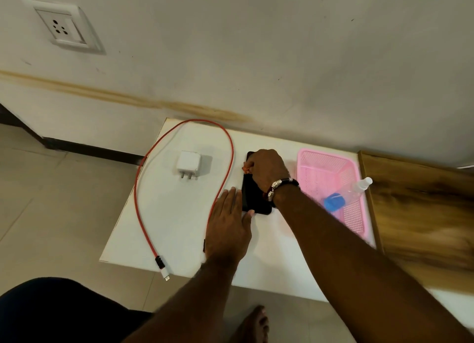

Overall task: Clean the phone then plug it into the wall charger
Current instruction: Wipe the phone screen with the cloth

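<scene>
Currently the flat black rectangular phone lies face-up or face-down, cannot tell which, on the white tabletop, its long axis running near-to-far. Right hand sits on the far half of the phone, fingers curled closed around a small orange scrap, probably a wiping cloth; only a sliver shows. Left hand lies open and flat, fingers spread, against the phone's left edge near the near corner, thumb touching that corner, apparently bracing the phone.

Step in hand, as judged: the cleaning wipe. Charging not yet started.

Left of the phone: white cube wall adapter, prongs pointing near, lying loose on the table. Red charging cable loops around the adapter; its white connector end hangs at the near-left table edge. White wall socket is far left, well apart, nothing plugged in.

Right of the phone: pink perforated plastic basket holding a clear spray bottle with blue cap.

Key relation: cable and adapter both lie left of the phone, so the left hand is nearer them.
</scene>
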